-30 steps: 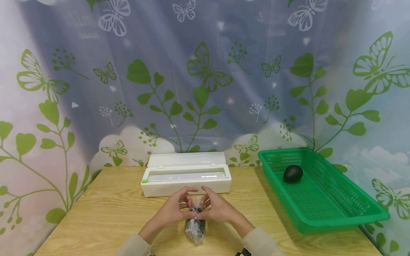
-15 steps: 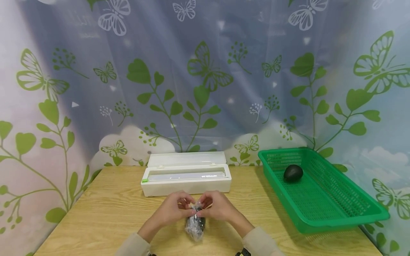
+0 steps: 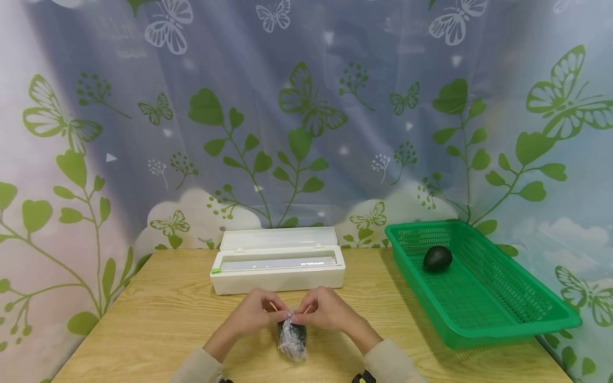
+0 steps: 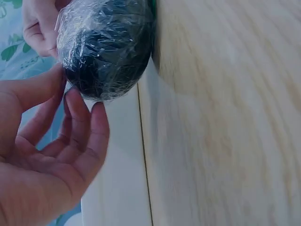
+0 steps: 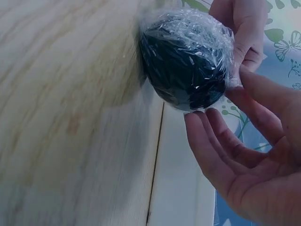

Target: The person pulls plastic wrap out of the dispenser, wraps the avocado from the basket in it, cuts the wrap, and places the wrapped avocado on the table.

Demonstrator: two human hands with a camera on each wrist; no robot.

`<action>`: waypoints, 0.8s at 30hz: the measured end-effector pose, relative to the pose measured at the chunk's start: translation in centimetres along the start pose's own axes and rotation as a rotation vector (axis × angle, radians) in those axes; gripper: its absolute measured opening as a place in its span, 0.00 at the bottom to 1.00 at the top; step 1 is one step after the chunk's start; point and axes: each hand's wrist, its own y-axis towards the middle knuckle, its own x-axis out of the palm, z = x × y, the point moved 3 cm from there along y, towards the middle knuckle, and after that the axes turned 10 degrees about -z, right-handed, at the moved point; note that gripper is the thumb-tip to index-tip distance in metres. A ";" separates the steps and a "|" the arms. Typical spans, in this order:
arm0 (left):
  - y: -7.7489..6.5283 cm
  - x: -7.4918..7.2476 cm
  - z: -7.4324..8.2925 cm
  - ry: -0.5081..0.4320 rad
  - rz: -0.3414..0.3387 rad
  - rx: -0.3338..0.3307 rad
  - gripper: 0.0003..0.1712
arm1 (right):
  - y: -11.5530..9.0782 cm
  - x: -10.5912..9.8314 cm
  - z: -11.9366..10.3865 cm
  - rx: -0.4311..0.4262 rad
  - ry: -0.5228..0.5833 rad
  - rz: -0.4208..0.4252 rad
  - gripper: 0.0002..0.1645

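Note:
A dark avocado (image 3: 292,340) wrapped in crinkled clear cling film (image 4: 89,23) rests on the table near its front. From the left, my left hand (image 3: 256,315) pinches the film at the avocado's far upper end between thumb and index finger. Its other fingers curve below, with tips right at the fruit's side in the left wrist view. My right hand (image 3: 325,311) mirrors it, thumb and index finger (image 5: 254,110) pinching the film close beside the left hand. In the right wrist view, the remaining fingertips meet the avocado's underside.
Behind the hands stands a white cling film dispenser (image 3: 280,282) with its lid (image 3: 280,238) raised and a green slider at its left end. To the right, a green plastic basket (image 3: 507,336) holds a dark avocado (image 3: 437,259). A patterned curtain (image 3: 364,175) hangs behind the wooden table (image 3: 158,319).
The fingers of both hands have drawn in from spread to pinching, gathering the film at the avocado's far end. The avocado, dispenser and basket have stayed in place.

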 end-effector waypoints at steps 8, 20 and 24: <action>-0.5 0.3 -0.4 -0.230 -0.113 -0.184 0.30 | 0.1 0.3 0.5 0.087 0.148 -0.012 0.12; -0.7 1.0 -1.3 -0.416 -0.359 -0.232 0.26 | -0.3 1.1 0.9 0.289 0.345 -0.217 0.23; -0.8 1.1 -1.4 -0.462 -0.376 -0.232 0.27 | -0.4 1.4 0.9 0.280 0.397 -0.238 0.17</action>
